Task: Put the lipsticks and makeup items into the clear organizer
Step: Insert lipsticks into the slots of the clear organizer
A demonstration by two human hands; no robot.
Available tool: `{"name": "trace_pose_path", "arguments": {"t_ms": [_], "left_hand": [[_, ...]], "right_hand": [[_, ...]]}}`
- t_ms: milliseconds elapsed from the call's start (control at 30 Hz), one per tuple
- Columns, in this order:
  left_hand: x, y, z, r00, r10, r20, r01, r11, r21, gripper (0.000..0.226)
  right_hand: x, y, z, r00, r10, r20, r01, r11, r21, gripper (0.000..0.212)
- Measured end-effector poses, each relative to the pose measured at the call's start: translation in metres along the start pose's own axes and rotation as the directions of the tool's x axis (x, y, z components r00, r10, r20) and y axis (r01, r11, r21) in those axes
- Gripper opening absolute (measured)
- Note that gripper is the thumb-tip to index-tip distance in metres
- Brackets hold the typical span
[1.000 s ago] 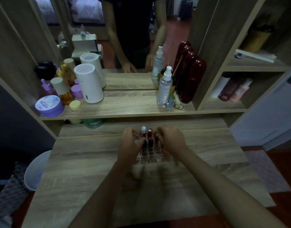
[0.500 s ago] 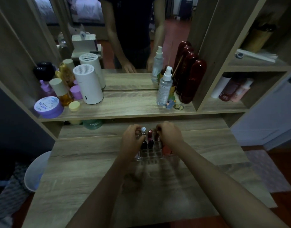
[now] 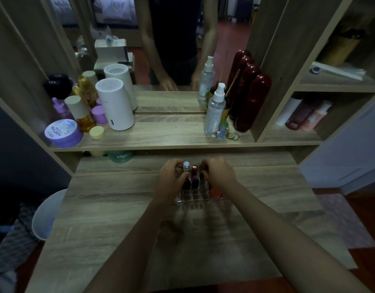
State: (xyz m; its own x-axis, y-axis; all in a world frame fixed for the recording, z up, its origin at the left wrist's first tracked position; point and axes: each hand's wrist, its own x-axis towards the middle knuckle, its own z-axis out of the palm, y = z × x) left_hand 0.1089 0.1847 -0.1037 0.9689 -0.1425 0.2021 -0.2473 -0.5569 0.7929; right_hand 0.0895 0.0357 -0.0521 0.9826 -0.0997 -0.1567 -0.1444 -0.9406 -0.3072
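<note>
A clear organizer (image 3: 195, 198) with small square compartments stands on the wooden desk, near its back. Upright in its far rows are a silver-capped tube (image 3: 186, 166), a dark red lipstick (image 3: 194, 170) and two dark lipsticks (image 3: 190, 183). An orange-red item (image 3: 215, 192) sits at its right side. My left hand (image 3: 170, 179) grips the organizer's left side and my right hand (image 3: 219, 173) grips its right side. My fingers hide the far corners.
A shelf above the desk carries a white cylinder (image 3: 115, 105), a purple jar (image 3: 62, 133), bottles, a spray bottle (image 3: 215, 108) and dark red cases (image 3: 251, 102). A mirror stands behind. A green jar (image 3: 121, 156) sits under the shelf. A white bin (image 3: 48, 214) stands left of the desk.
Both hands have slid the organizer away from me, toward the back of the desk under the shelf. The lipsticks stay upright in it.
</note>
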Motion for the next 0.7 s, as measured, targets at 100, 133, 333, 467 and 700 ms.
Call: {"name": "trace_pose_path", "arguments": {"t_ms": [100,133,333,467,700], "left_hand": [[0.0,-0.001,0.001,1.0,-0.002,0.007,0.002,1.0,-0.002,0.025],[0.0,-0.001,0.001,1.0,-0.006,0.008,0.006,1.0,-0.004,0.026],[0.001,0.0,0.002,0.999,-0.036,0.019,0.037,0.999,-0.025,0.029],[0.001,0.001,0.001,0.999,-0.041,0.025,0.042,0.998,-0.036,0.031],[0.0,0.001,0.001,0.998,-0.065,0.025,0.066,0.997,-0.042,0.031]], "right_hand": [[0.0,0.0,0.0,1.0,-0.005,0.006,0.005,1.0,0.004,0.02],[-0.001,0.0,0.0,1.0,-0.005,0.008,0.005,1.0,0.005,0.02],[0.0,0.003,0.0,1.0,-0.001,0.026,0.001,1.0,0.0,0.02],[0.002,0.004,-0.003,0.999,0.013,0.034,-0.012,1.0,-0.017,0.02],[0.011,0.001,-0.007,0.998,0.001,0.067,0.004,0.997,-0.072,0.02]]}}
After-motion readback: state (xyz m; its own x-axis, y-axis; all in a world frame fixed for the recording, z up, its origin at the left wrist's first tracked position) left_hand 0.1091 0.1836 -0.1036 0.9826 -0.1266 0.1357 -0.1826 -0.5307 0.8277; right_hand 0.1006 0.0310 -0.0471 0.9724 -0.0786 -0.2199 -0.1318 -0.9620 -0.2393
